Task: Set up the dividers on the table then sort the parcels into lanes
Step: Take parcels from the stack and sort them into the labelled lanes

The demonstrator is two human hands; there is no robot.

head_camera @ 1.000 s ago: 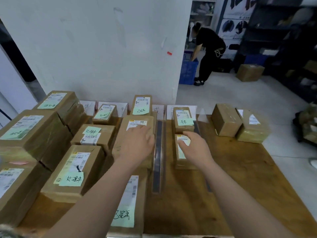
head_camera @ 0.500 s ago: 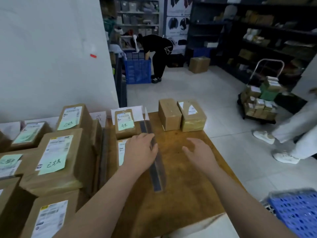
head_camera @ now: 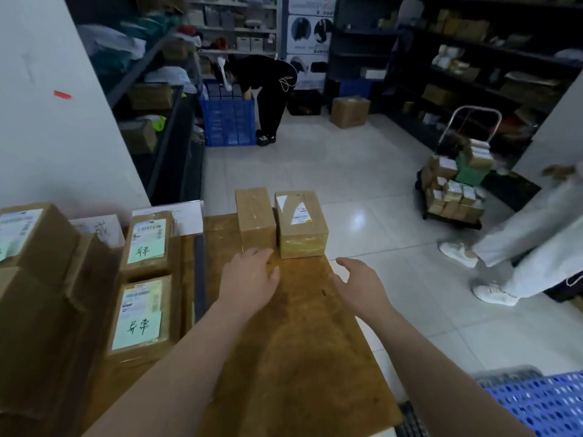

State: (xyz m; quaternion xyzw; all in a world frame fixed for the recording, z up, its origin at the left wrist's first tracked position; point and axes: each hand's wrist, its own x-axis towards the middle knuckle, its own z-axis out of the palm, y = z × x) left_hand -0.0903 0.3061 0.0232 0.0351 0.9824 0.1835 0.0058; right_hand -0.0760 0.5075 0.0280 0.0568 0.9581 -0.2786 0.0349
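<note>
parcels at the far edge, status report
Left hand open, fingertips by the plain parcel. Right hand open, empty. Labelled parcel alongside, untouched. Nothing between.

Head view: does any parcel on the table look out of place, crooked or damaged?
Two things stand out, mildly. The right brown parcel sits at the very edge of the table, and its white label lies crooked. The plain parcel beside it shows no label on top, unlike the green-noted parcels left of the divider.
</note>
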